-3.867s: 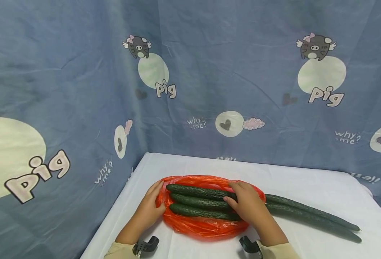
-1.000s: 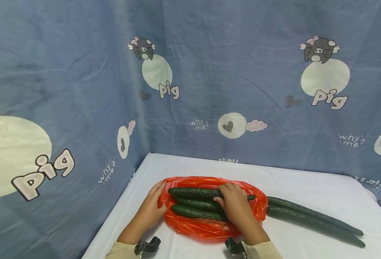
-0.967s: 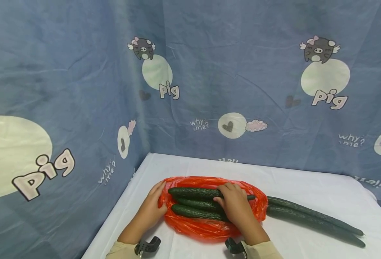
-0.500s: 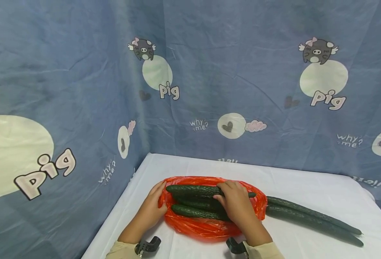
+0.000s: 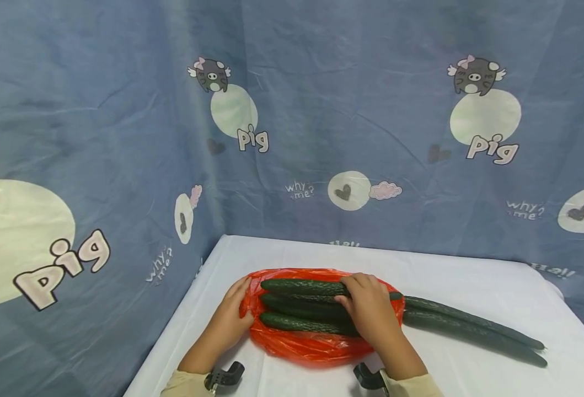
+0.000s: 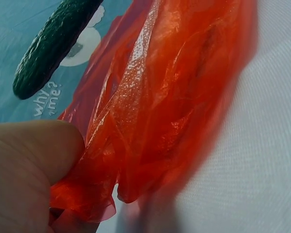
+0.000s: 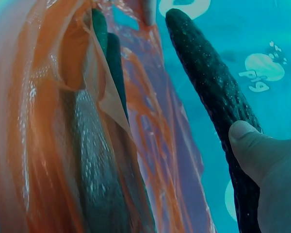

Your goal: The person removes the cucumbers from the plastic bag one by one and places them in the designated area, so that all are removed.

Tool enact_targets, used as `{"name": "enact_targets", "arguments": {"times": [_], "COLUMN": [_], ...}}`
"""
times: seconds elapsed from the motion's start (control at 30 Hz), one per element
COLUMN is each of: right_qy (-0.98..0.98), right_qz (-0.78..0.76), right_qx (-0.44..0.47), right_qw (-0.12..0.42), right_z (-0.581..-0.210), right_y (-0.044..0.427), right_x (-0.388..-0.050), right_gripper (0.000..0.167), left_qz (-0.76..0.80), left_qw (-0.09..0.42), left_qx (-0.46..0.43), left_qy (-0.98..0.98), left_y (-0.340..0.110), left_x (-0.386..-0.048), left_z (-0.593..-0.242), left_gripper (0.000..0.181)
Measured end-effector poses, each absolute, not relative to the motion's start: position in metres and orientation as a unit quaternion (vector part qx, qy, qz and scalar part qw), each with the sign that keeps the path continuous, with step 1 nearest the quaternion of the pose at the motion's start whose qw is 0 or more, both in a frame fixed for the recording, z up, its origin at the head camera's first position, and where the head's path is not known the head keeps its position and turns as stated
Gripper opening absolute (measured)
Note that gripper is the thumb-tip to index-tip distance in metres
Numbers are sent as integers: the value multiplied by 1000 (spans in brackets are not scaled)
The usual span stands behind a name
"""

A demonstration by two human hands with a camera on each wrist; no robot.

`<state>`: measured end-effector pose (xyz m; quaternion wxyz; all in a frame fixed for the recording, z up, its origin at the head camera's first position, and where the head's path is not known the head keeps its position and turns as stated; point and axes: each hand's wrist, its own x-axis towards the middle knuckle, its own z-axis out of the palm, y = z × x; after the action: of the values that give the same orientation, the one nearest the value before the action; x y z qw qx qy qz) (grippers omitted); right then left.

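**One cucumber (image 5: 296,286) up in the right hand (image 5: 371,306)**

We see the right hand clamped round this bumpy green cucumber, holding it up above a red bag (image 5: 316,350). Most of it sticks out to the left of that hand, and one end pokes out on the right. The left hand (image 5: 229,317) pinches the bag's edge between thumb and finger. Between the two hands, we spot a middle cucumber (image 5: 296,307) and a front cucumber (image 5: 306,324) lying side by side in the bag. To the right of the right hand, we find a far long cucumber (image 5: 485,318) and a near long cucumber (image 5: 475,333) together on the white table (image 5: 445,270). Past both hands we see a blue cloth (image 5: 396,33) with pigs on it.
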<state>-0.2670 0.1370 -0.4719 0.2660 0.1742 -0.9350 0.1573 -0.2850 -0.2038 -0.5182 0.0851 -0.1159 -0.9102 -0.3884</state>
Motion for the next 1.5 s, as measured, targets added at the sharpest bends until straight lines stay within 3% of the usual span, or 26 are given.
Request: {"name": "enact_targets", "arguments": {"times": [0.93,1.17,1.5], "right_qy": [-947,-953,-954], "right_qz": [191,202,192], "right_qx": [81,51,22], "right_qw": [245,220,228], "right_z": [-487,-486,-494], "right_y": [200,219,245], "right_x": [-239,-230,-221], "right_gripper": [40,43,42], "left_qz": [-385,-386,-389], "left_qw": [103,91,83], "left_qx": [-130,-127,-123], "left_qy": [-908,-909,-909], "left_y": [-205,-205,-205], "left_x": [-284,-283,-284], "left_z": [-519,-520,-517], "left_gripper": [82,82,82]}}
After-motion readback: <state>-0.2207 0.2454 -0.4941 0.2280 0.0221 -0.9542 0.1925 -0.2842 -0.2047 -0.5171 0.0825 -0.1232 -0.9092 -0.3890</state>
